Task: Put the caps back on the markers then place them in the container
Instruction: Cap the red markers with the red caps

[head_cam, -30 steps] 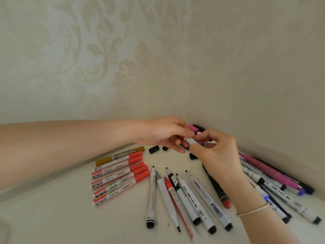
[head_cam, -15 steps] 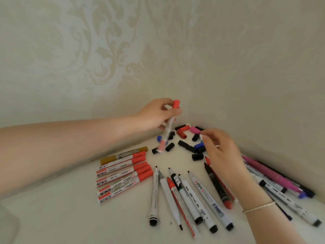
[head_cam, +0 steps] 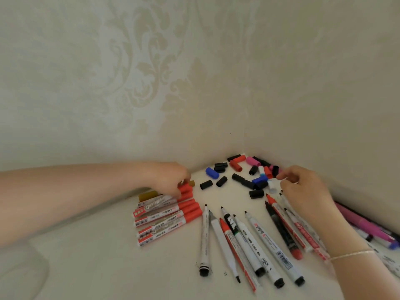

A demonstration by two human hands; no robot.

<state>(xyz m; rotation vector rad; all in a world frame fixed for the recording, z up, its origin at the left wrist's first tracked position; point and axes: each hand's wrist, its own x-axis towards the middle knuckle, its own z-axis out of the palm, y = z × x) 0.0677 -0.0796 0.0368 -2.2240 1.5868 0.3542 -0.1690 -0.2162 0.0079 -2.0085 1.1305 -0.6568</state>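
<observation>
Capped red-capped white markers (head_cam: 166, 215) in row, 9 o'clock of desk (head_cam: 91, 256); left hand (head_cam: 171, 180) grips topmost. Uncapped markers (head_cam: 249, 241) fan at 6 o'clock. Loose plastic caps (head_cam: 244, 174) at 12. Right hand (head_cam: 303, 189) curled beside caps, contents unclear. Container not visible; most capping left.

View: single head-worn wide-angle camera; no second view to share coverage.
Direction: forward and down into a corner where two patterned walls (head_cam: 151, 83) meet a pale surface (head_cam: 97, 267).
Proximity: close; both forearms enter from the lower edges.
Framing: walls fill the upper half; loose caps (head_cam: 242, 172) sit deepest in the corner.
Distortion: edges bowed.
</observation>
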